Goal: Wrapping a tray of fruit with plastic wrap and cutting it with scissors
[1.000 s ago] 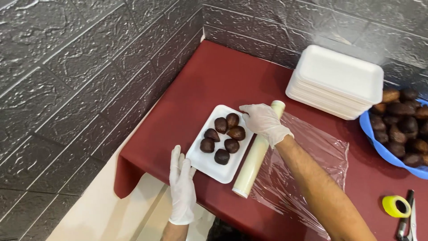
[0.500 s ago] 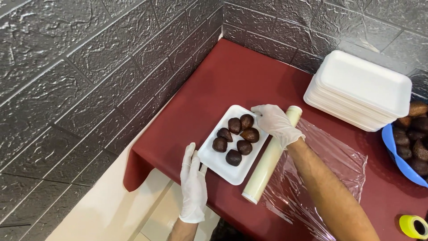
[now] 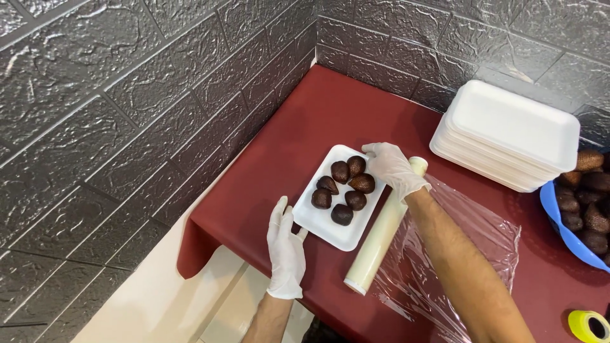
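1. The gloved right hand (image 3: 394, 169) is laid on the far corner of the white foam tray (image 3: 318, 219), fingers (image 3: 376, 152) curled loosely together against the rim and the nearest brown fruit, not clamped on anything.
2. The gloved left hand (image 3: 285, 252) is held flat at the tray's near edge, fingers straight and together, thumb just touching the rim.
3. Between the two hands, six dark scaly fruits (image 3: 343, 190) are clustered on the tray.
4. Just beyond the right fingers, a cling film roll (image 3: 382, 233) lies alongside the tray, its sheet (image 3: 464, 254) pulled out under the right forearm.
5. Looks like the tray is being squared up for wrapping; next it probably needs shifting onto the film.
6. Further right: stacked empty trays (image 3: 508, 130), a blue bowl (image 3: 551, 209) of fruit, yellow tape (image 3: 588, 325).
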